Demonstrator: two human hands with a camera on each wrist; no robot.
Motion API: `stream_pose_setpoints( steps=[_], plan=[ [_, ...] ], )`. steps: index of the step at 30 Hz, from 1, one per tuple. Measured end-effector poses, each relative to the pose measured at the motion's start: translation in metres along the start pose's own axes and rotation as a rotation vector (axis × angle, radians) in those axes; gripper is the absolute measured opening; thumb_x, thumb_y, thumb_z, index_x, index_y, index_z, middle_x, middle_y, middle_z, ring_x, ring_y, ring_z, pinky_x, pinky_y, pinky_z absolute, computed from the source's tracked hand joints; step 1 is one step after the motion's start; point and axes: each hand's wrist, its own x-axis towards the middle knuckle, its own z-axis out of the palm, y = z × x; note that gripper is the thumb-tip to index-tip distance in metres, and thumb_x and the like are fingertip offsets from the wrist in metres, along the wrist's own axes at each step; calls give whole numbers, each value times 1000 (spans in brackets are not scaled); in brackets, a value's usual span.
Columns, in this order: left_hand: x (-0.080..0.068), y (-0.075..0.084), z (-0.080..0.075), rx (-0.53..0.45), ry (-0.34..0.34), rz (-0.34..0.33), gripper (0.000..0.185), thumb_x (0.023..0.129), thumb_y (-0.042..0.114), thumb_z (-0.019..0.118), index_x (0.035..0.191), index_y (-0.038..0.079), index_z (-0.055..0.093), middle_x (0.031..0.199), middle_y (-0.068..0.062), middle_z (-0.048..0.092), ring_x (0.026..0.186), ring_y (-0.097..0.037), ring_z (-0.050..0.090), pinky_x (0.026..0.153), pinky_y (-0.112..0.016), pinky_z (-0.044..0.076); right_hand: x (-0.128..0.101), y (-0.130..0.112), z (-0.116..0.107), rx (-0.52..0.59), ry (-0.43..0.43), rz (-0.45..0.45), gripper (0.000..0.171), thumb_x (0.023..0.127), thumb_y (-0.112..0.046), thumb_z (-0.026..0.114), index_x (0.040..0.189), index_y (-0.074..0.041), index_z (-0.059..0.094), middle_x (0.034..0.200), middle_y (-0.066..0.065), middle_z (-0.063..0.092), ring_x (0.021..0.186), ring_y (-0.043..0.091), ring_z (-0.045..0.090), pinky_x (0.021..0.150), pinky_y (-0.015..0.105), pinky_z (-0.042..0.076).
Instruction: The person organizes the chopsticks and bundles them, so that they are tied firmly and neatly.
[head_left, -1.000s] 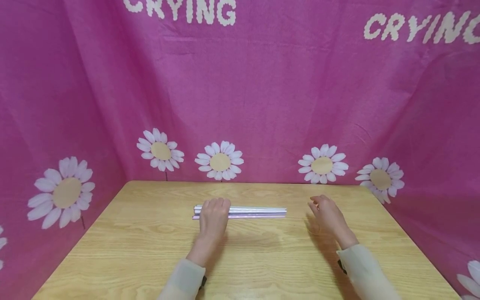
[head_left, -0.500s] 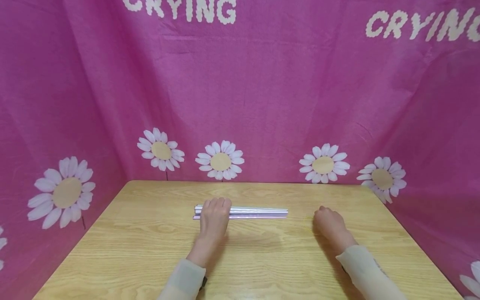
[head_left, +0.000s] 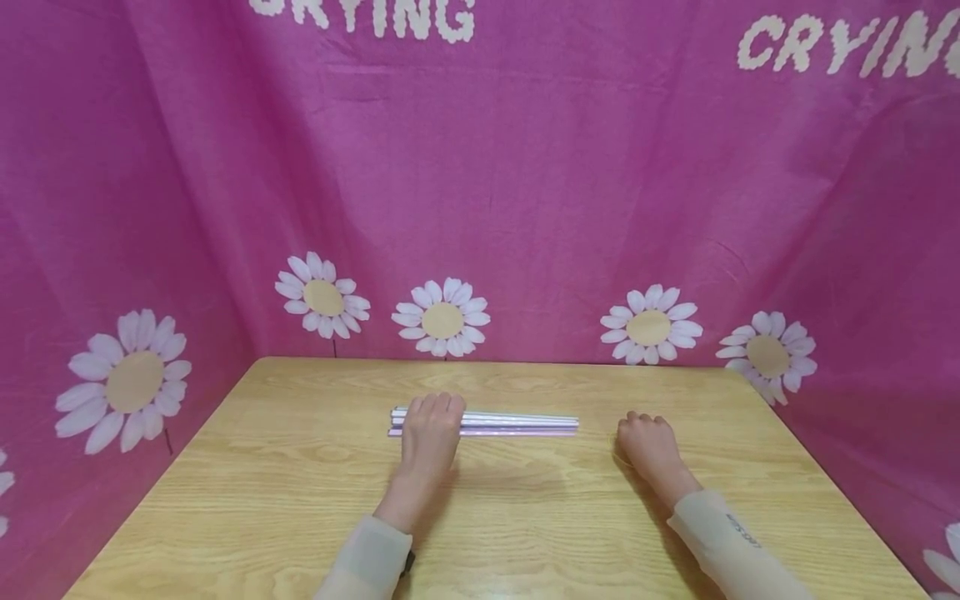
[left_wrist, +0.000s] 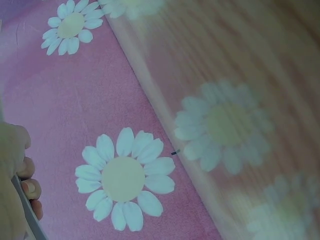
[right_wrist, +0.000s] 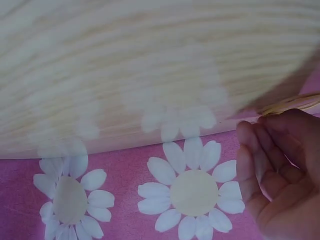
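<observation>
My left hand grips a bundle of several pale, silvery-white and lilac chopsticks near their left end. The bundle lies sideways over the table, its thinner ends pointing right. In the left wrist view, curled fingers wrap a grey chopstick shaft at the lower left edge. To the right of the tips and apart from them is my right hand, back upward. Its thumb and forefinger pinch a thin yellow rubber band, seen in the right wrist view; the other fingers curl loosely.
A wood-grain table spreads under both hands. Behind it and along its sides hangs a magenta cloth printed with white daisies and lettering, meeting the table's back edge.
My right hand has lowered, turned its knuckles upward and drawn its fingers in, then shifted slightly left. The left hand keeps its hold on the chopsticks, and the view has tilted down slightly.
</observation>
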Motion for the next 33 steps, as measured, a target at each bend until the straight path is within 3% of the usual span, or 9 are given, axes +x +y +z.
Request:
stream_pose_setpoints(
  steps=[8, 13, 17, 20, 23, 27, 33],
  plan=[
    [0, 0, -2, 17, -20, -4, 16, 73, 3, 72, 80, 14, 62, 70, 2, 64, 62, -13, 52, 59, -22, 36, 0, -2, 2, 13, -65, -9, 15, 73, 6, 62, 64, -6, 62, 68, 11, 57, 62, 26, 58, 59, 39, 49],
    [-1, 1, -3, 15, -45, 4, 20, 72, 2, 74, 83, 14, 62, 72, 3, 64, 63, -12, 52, 60, -22, 37, -2, -3, 5, -33, -2, -9, 9, 75, 5, 64, 69, 0, 61, 67, 11, 55, 59, 26, 58, 57, 38, 50],
    [-1, 0, -3, 12, -32, 8, 21, 71, 1, 73, 82, 15, 62, 72, 3, 64, 64, -12, 54, 60, -22, 37, -4, 0, 5, -3, 25, 27, 7, 77, 4, 62, 72, 1, 59, 68, 11, 54, 59, 27, 57, 54, 39, 49],
    [0, 0, -2, 15, -17, 5, 20, 71, 1, 71, 82, 15, 62, 72, 3, 64, 65, -13, 54, 61, -22, 36, -4, 3, 2, 84, -17, 95, 4, 82, -1, 61, 80, 1, 59, 73, 13, 56, 62, 31, 60, 52, 42, 51],
    [1, 0, -3, 21, -20, 4, 19, 72, 2, 71, 83, 15, 62, 73, 3, 63, 65, -13, 54, 61, -22, 36, -2, 8, -4, 238, -92, 196, 11, 84, -7, 62, 86, 1, 54, 74, 15, 59, 63, 34, 62, 49, 48, 49],
    [1, 0, -5, 15, -60, 5, 22, 72, 3, 74, 86, 15, 62, 74, 3, 63, 66, -12, 53, 61, -21, 36, 1, 16, -12, 468, -164, 309, 9, 84, -7, 59, 86, -2, 51, 69, 10, 59, 60, 28, 58, 50, 44, 45],
    [-1, 1, -5, 8, -75, 3, 23, 72, 4, 76, 87, 15, 61, 75, 3, 63, 67, -13, 54, 61, -22, 37, -3, 24, -19, 625, -191, 302, 5, 87, -5, 63, 89, -1, 66, 79, 8, 67, 72, 22, 60, 67, 42, 50]
  ],
)
